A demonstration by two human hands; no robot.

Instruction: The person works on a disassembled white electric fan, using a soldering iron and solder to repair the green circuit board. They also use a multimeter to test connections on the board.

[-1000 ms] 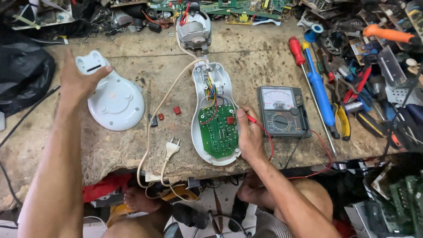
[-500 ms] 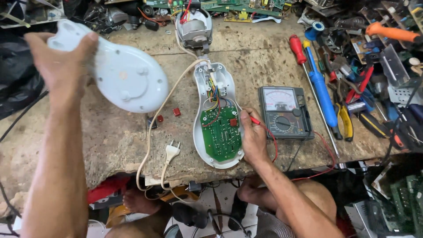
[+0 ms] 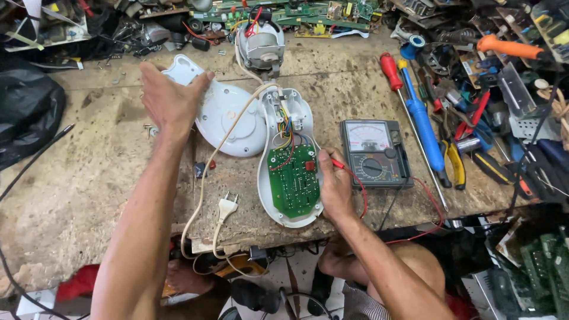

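My left hand (image 3: 169,98) grips a white plastic cover (image 3: 228,121) and holds it just left of the open white appliance shell (image 3: 278,207). A green circuit board (image 3: 293,181) lies inside that shell, with coloured wires above it. My right hand (image 3: 335,184) rests at the board's right edge and pinches a red test probe (image 3: 338,164). The probe's red lead runs to an analog multimeter (image 3: 373,153) just right of the hand. A cream power cord with a white plug (image 3: 226,207) lies over the bench.
A small grey motor (image 3: 261,44) sits behind the shell. Red and blue screwdrivers (image 3: 415,106), pliers and several other tools crowd the right side. A black bag (image 3: 26,115) lies at far left. Circuit boards line the back edge of the worn workbench (image 3: 89,195).
My left hand lifted the white cover off the bench, raised it, then brought it down and rightward beside the open shell. My right hand has stayed at the circuit board with the probe.
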